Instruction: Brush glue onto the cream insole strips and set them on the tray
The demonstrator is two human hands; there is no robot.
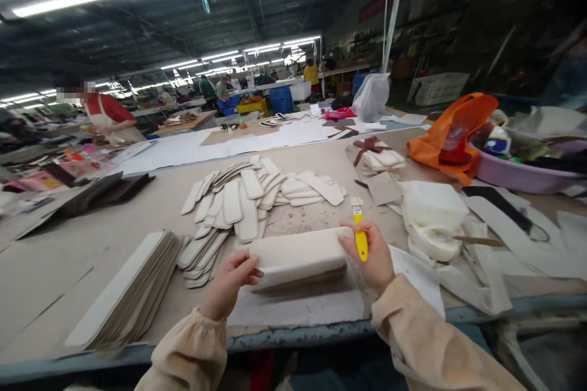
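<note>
An off-white, round-cornered strip (298, 248) lies in front of me on top of a stack of similar pieces. My left hand (232, 281) pinches its left end between thumb and fingers. At the other end, my right hand (372, 256) has its thumb and fingertips at the strip's corner while it also holds a flat paintbrush (361, 238). The brush has a yellow handle and points bristles up. Under the stack is a white sheet (302, 310). Beyond it, many smaller rounded pieces (232, 201) lie in a loose pile.
A tall stack of long strips (123, 290) stands at left. To the right are a white tub (433, 211) with a stick, an orange bag (458, 137) and a purple basin (532, 174). The table edge (302, 336) runs close by. A person (112, 116) in red works at back left.
</note>
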